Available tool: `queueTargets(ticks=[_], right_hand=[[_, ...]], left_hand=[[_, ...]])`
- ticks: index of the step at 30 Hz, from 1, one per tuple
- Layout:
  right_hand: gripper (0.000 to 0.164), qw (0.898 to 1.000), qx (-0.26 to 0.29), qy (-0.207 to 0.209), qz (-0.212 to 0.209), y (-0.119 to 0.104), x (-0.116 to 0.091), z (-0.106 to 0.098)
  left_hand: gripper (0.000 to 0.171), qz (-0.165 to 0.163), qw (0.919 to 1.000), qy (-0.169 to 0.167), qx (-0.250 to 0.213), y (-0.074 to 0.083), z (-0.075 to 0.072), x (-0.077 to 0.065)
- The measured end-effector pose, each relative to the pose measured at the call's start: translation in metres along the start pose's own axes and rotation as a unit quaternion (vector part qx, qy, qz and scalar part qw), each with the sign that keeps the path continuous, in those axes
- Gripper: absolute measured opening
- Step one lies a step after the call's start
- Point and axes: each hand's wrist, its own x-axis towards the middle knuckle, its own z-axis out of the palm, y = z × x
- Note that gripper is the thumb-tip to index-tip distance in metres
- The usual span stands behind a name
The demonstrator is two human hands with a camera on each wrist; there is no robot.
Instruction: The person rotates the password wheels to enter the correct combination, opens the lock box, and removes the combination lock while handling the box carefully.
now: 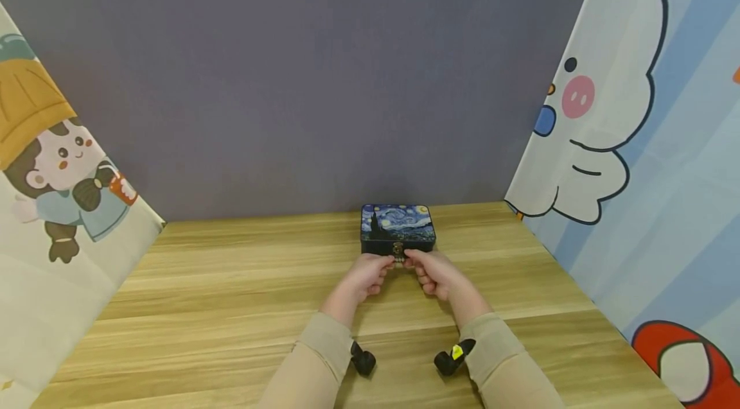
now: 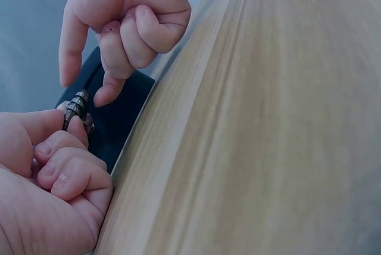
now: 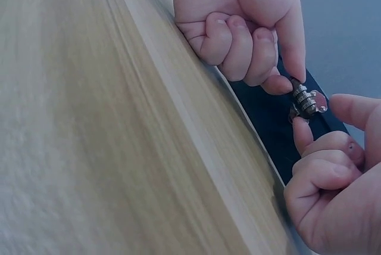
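A small dark box (image 1: 397,224) with a swirling blue-and-yellow night-sky picture on its lid sits at the table's back edge. On its front hangs a bronze-coloured combination lock (image 3: 305,101) with several number rings, by a metal clasp (image 1: 397,247). My left hand (image 1: 365,274) pinches one end of the lock between thumb and index finger, other fingers curled in. At the lock's other end is my right hand (image 1: 437,275), thumb and index finger (image 3: 351,109) held apart with the lock's end between them, the rest curled. Whether the right thumb touches the lock, I cannot tell.
The box stands on a wood-grain table (image 1: 231,306). Behind it rises a plain grey panel (image 1: 318,75). Cartoon-printed sheets flank the table, one on the left (image 1: 58,293) and one on the right (image 1: 682,203). Small black devices (image 1: 363,361) sit at both wrists.
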Motion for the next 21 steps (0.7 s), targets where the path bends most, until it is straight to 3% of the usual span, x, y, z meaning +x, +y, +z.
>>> queueTargets(ticks=[21], right_hand=[[0.04, 1.0, -0.009, -0.003, -0.007, 0.0045, 0.0044, 0.0024]], left_hand=[[0.033, -0.003, 0.9999, -0.008, -0.009, 0.0004, -0.0017, 0.0008]])
